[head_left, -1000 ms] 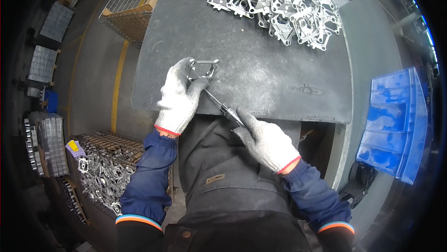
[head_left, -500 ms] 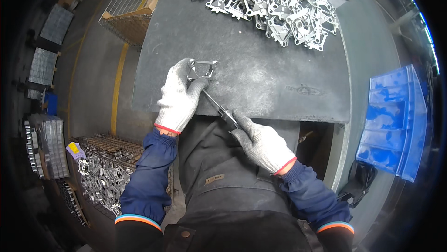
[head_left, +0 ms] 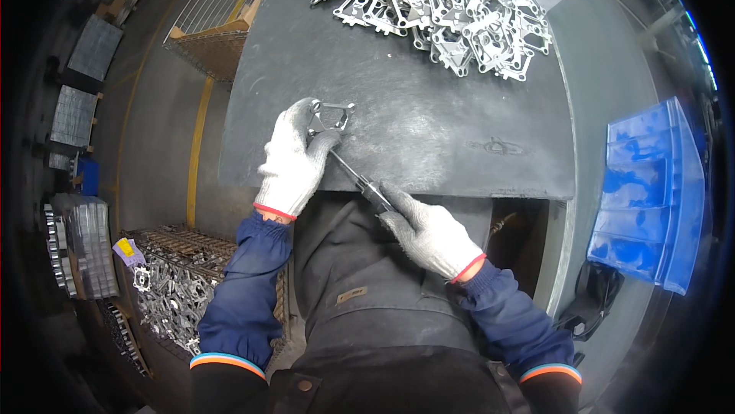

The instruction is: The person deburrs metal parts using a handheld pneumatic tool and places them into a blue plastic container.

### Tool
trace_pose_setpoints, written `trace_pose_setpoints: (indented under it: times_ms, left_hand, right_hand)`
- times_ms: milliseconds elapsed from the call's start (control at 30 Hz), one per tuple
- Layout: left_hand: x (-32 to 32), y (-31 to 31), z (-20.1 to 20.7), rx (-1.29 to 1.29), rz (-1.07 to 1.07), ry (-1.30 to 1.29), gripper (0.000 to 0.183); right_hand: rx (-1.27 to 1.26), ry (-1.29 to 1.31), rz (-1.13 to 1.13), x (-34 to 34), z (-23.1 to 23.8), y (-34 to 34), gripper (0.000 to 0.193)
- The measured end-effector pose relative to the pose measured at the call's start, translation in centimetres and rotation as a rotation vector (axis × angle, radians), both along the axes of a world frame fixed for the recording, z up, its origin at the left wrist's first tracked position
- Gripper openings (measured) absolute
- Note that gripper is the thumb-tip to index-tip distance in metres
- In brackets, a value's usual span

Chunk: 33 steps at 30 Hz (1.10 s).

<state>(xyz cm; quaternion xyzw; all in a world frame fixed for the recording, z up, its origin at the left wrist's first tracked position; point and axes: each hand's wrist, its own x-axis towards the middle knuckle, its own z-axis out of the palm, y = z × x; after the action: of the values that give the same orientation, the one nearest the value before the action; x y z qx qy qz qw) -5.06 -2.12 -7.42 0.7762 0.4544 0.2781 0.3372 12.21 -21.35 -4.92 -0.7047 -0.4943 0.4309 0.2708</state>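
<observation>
Pinching a metal bracket [head_left: 347, 115] at eleven o'clock, my left hand [head_left: 294, 155] has thumb and fingers closed on its left side. My right hand [head_left: 431, 238], near four o'clock, is curled snugly round a slim tool [head_left: 366, 183] pointing to half past ten, its tip hidden by my left thumb. Toward one o'clock, a bracket pile [head_left: 452, 12] covers the dark tabletop's [head_left: 413, 123] far end.

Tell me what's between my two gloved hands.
In the head view, a slim metal tool slants from your right hand toward your left hand, across the near edge of the table.
</observation>
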Motion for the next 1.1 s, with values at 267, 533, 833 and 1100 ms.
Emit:
trace_pose_setpoints:
  times_ms: [267, 533, 833, 1100]
  left_hand:
    - [-2.7, 1.0, -0.2, -0.334, 0.313, -0.162, 0.050]
    - [-3.3, -1.9, 0.0, -1.156, 0.535, -1.194, 0.024]
    - [-2.8, -3.0, -0.4, -1.294, 0.480, -1.320, 0.026]
    - [-1.9, -3.2, -0.5, -1.440, 0.346, -1.415, 0.027]
  right_hand:
    - [0.057, -0.095, -0.100, 3.1, 1.5, -1.5, 0.066]
    - [0.128, -0.574, -0.095, 8.7, -0.5, 0.0, 0.061]
    - [0.112, -0.907, -0.126, 9.6, -2.5, 0.7, 0.060]
    - [0.228, -0.919, -0.197, 7.5, -2.4, -0.4, 0.066]
